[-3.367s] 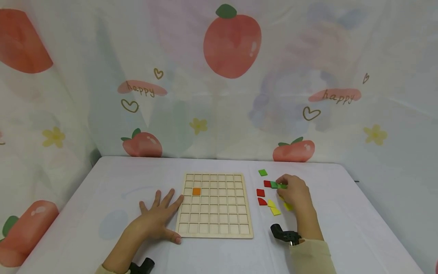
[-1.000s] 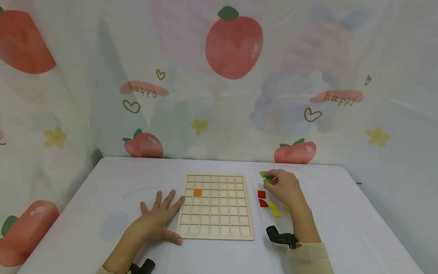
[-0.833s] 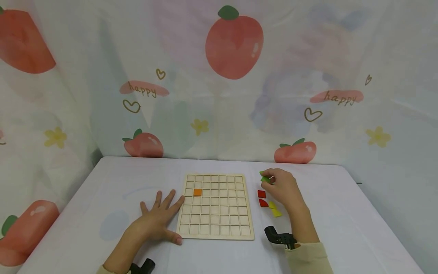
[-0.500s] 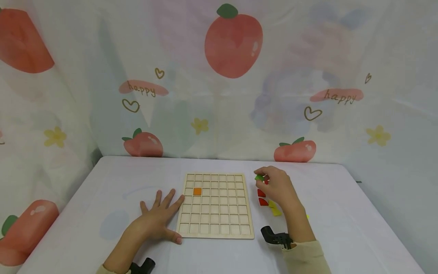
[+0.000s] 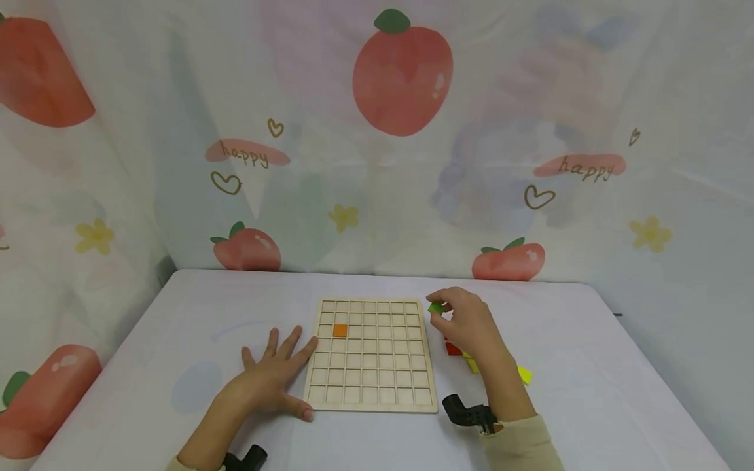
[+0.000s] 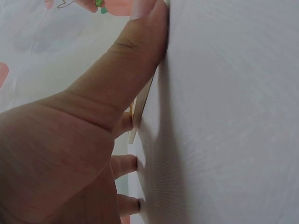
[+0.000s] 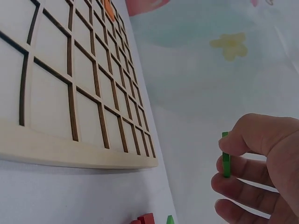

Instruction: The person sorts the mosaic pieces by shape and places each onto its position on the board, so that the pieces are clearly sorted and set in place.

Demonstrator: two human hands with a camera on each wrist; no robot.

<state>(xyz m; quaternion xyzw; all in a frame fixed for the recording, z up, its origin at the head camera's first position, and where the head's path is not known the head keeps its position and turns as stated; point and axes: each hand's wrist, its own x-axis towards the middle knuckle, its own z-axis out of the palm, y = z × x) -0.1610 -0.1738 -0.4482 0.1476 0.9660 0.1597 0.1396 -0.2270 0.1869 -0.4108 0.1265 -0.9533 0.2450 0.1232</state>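
Note:
A flat green tile is pinched between the thumb and fingers of my right hand, raised beside the upper right corner of a wooden grid board. Seen from the right wrist, the tile stands edge-on between thumb and fingers. My left hand lies spread on the table, index fingertip and thumb tip at the board's left edge. An orange tile sits in the board's third row from the top, second column. Other tiles are partly hidden under my right hand and wrist.
Right of the board lie red tiles and yellow tiles. The right wrist view shows another green tile on the table by red tiles. A printed cloth hangs behind the table.
From the tile group my right hand has picked up a green tile and moved left with it to the board's upper right corner. The left hand has stayed in place.

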